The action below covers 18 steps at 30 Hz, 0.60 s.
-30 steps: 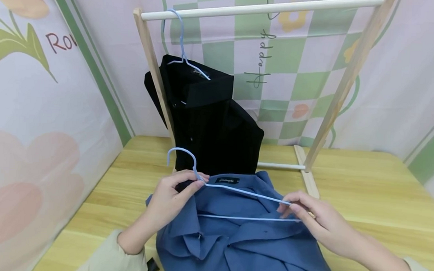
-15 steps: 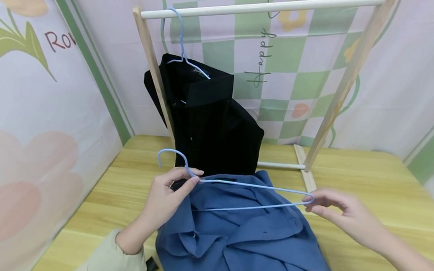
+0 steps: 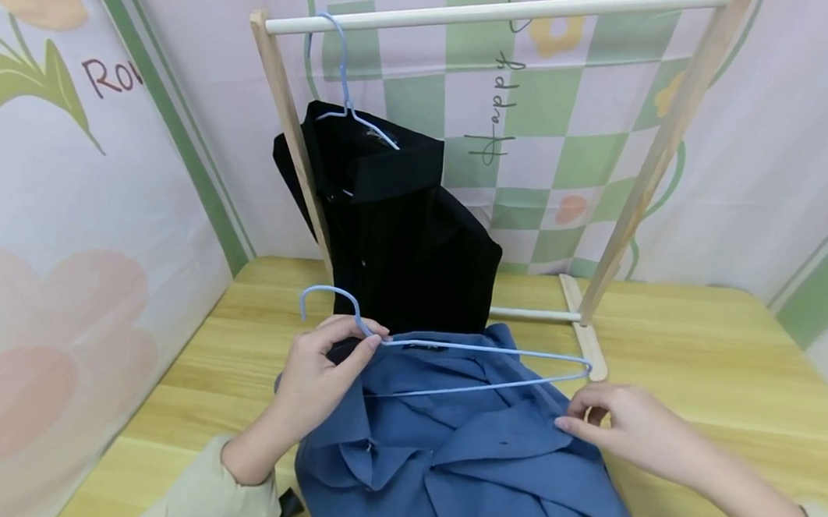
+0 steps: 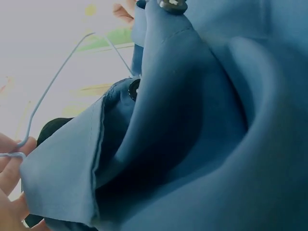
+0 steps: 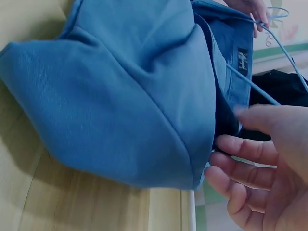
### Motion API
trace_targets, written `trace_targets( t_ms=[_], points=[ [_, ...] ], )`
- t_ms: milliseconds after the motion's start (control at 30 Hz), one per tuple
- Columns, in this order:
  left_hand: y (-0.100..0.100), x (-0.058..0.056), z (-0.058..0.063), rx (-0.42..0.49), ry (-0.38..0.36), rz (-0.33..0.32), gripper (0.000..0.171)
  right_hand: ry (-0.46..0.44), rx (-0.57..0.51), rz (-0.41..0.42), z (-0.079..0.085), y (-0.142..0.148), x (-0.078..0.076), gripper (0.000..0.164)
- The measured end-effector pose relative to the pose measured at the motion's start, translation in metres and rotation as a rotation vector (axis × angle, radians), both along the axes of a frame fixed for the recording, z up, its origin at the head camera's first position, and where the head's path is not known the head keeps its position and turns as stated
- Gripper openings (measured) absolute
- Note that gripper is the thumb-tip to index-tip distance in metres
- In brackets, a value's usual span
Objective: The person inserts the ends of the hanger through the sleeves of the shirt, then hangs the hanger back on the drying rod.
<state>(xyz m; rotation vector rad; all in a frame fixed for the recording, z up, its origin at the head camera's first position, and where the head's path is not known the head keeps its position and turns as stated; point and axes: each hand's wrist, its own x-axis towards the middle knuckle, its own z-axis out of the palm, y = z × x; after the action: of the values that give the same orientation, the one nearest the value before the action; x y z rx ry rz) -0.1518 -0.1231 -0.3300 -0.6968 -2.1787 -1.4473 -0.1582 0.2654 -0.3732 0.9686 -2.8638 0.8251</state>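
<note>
My left hand pinches a light blue clothes hanger at the base of its hook, thumb in front. Its left end is hidden inside a blue button-up shirt, while the right end sticks out above the collar. In the left wrist view, the fingers hold the hanger wire beside a collar flap. My right hand is at the right edge of the shirt's collar, off the hanger. In the right wrist view, its loosely bent fingers reach the cloth edge, with the thumb apart from them.
A wooden garment rack stands behind. On its left side a black shirt hangs from another blue hanger. The wooden table lies beneath, backed by a patterned cloth.
My right hand has slid along the hanger to its right end, let it go, and come down to the shirt's collar. The hanger has shifted a little left in my left hand's grip.
</note>
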Motion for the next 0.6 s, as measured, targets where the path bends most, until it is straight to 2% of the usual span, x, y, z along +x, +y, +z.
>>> trace_targets(
  t_ms=[133,367,600],
  points=[
    [-0.001,-0.001,-0.001,-0.018,0.025,0.018,0.010,-0.003,-0.011,-0.018,-0.001,-0.002,-0.002,0.014],
    [-0.003,-0.003,-0.003,-0.047,0.050,0.047,0.009,-0.070,-0.011,-0.116,0.014,0.006,-0.005,0.013],
    [-0.004,-0.004,-0.004,-0.075,0.085,0.056,0.010,0.046,-0.047,-0.152,0.029,0.017,-0.009,0.021]
  ],
)
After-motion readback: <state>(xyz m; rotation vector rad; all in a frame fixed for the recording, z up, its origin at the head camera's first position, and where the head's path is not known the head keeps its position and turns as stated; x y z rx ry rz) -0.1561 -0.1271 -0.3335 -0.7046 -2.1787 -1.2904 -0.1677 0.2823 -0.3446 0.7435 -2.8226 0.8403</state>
